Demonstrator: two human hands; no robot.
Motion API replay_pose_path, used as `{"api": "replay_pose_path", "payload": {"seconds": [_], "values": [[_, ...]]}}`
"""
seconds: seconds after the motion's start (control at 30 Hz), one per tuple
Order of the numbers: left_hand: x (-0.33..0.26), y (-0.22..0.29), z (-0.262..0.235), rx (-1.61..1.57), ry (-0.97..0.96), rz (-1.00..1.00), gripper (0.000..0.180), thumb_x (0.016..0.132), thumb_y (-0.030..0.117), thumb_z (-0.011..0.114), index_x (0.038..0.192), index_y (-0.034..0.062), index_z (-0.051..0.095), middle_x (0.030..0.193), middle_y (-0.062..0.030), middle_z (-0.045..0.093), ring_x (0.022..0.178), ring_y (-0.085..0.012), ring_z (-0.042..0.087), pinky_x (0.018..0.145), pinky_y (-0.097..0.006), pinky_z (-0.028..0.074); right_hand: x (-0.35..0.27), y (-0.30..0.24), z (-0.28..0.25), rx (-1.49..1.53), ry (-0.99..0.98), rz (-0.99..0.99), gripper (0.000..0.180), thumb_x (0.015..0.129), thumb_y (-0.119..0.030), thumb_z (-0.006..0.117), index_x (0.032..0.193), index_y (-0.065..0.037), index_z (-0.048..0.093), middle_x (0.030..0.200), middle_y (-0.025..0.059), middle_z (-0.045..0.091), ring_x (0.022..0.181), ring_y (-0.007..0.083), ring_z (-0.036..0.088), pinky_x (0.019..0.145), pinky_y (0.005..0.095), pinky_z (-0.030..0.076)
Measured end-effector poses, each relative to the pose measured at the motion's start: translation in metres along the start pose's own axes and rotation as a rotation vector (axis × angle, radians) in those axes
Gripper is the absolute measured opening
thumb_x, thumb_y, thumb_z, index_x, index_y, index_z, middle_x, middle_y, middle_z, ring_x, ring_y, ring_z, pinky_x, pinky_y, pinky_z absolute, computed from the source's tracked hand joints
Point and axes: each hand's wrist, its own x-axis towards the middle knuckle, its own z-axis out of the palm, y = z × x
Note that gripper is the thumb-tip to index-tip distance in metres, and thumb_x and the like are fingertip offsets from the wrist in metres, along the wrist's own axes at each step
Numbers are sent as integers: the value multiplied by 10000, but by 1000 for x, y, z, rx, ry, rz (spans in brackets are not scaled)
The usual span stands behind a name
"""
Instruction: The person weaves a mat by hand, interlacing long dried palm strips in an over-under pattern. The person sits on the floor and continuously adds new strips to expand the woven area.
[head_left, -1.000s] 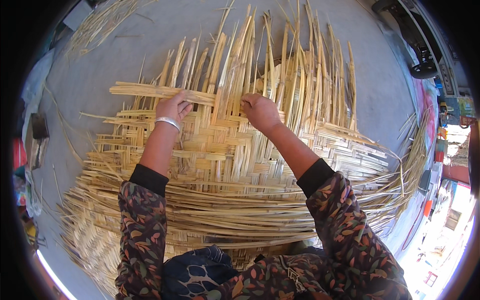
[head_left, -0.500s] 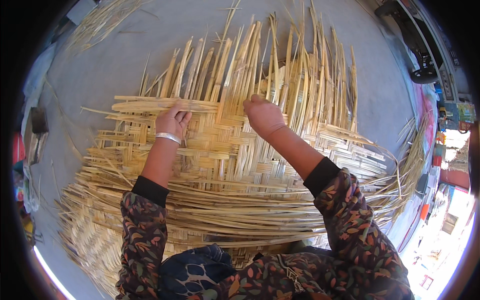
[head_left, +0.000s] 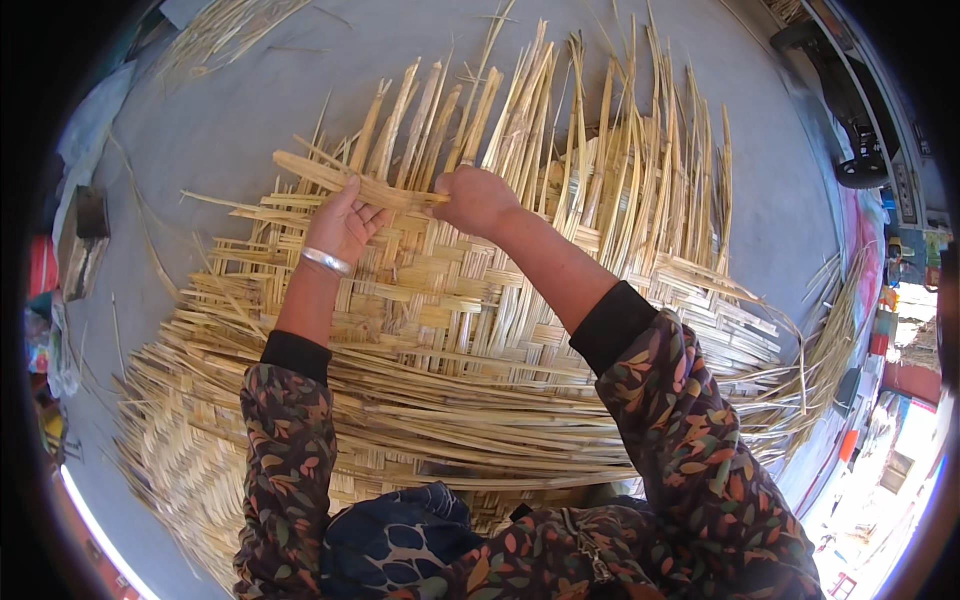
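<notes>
A flat, split reed strip [head_left: 330, 176] lies aslant over the far left part of a woven reed mat [head_left: 420, 300]. My left hand [head_left: 343, 228], with a silver bangle on its wrist, has its thumb against the strip from below; its fingers curl beneath it. Closed around the strip's right end is my right hand [head_left: 478, 203]. Beyond both hands, several unwoven upright reeds [head_left: 520, 110] stick out from the mat's far edge. The weave shows a crossed, stepped pattern just below my hands.
A band of loose long reeds [head_left: 480, 420] crosses the mat near me. More loose reeds [head_left: 228, 35] lie on the grey floor [head_left: 770, 170] at the far left. A wooden block [head_left: 83, 243] sits at the left, and a black wheel [head_left: 862, 172] shows at the far right.
My right hand has moved left, toward my left hand. The strip, earlier lying level across the mat, now slants with its left end raised farther away. The view has shifted slightly.
</notes>
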Motion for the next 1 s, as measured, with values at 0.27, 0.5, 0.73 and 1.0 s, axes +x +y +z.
{"api": "replay_pose_path", "payload": {"seconds": [0.27,0.5,0.73,1.0], "values": [[14,17,20,158,-185,-65,349,959,303,460,1126,3,523,1223,-168,543,1157,-243,507,1000,-373,396,-8,-8,1,-9,69,58,250,819,-313,586,893,-79,630,864,131,647,868,309,621,763,419,485],[35,19,33,374,-155,-109,377,906,253,544,1189,11,489,1208,-126,550,1143,-222,515,993,-350,383,-11,-6,14,71,246,34,215,835,-273,556,876,-70,617,843,148,636,825,329,616,732,433,484],[46,30,30,912,-347,-12,310,825,85,585,1126,21,548,1128,-91,593,1006,-155,556,848,-288,455,-14,-3,21,160,347,45,193,819,-260,572,868,-79,614,825,158,625,784,333,613,702,431,486],[57,28,75,1699,61,14,151,735,146,668,790,6,662,721,-123,648,659,-217,618,657,-339,497,-14,-1,28,197,465,21,238,826,-296,602,768,-66,599,732,132,616,688,321,598,626,418,465]]}}
